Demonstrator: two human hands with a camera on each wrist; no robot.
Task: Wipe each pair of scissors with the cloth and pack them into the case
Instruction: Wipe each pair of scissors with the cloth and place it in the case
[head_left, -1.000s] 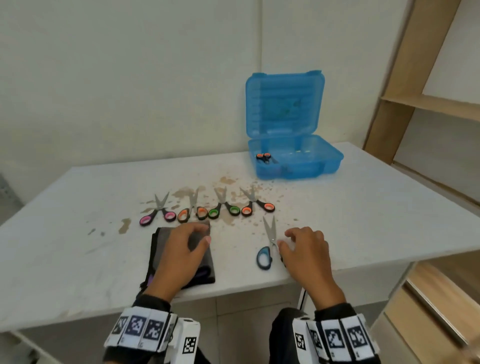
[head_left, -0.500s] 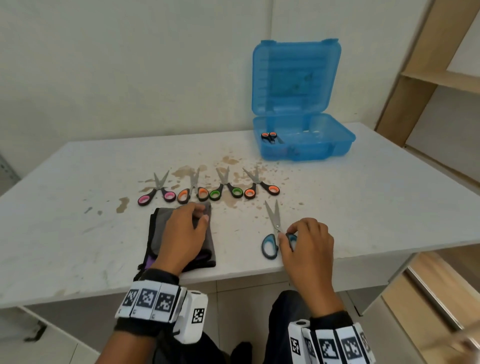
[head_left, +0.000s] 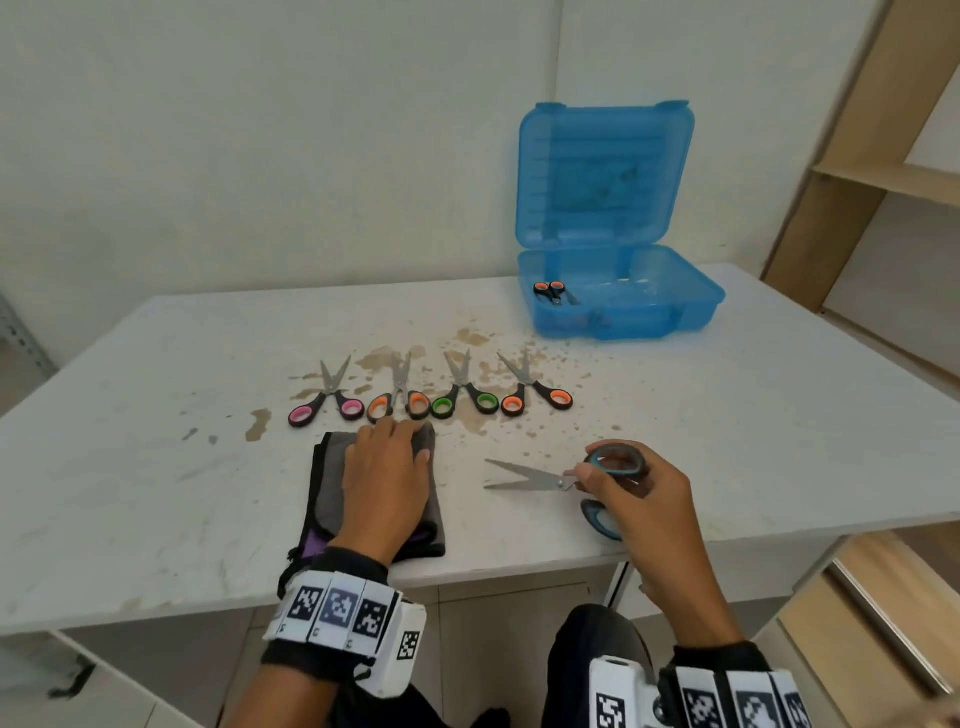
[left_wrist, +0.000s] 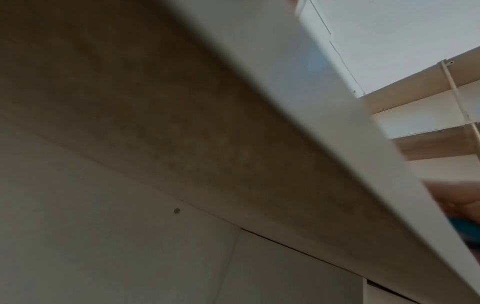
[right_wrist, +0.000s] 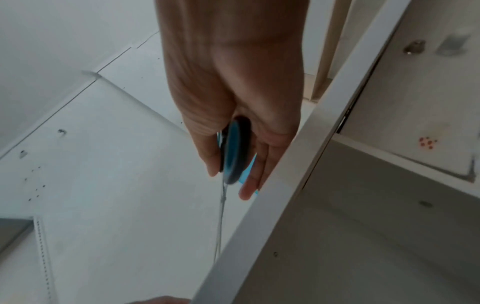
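Now right hand (head_left: 641, 501) pinches blue scissors (head_left: 561, 480), blades pointing left; left hand (head_left: 387, 480) flat on cloth (head_left: 324, 499).

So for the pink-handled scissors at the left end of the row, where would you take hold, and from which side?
At the handle loops, from the near side. The pink-handled scissors lie flat on the table with both loops facing the person and the open blades pointing away toward the wall. The left hand resting on the cloth is closest; pinching one loop probably avoids the blades.
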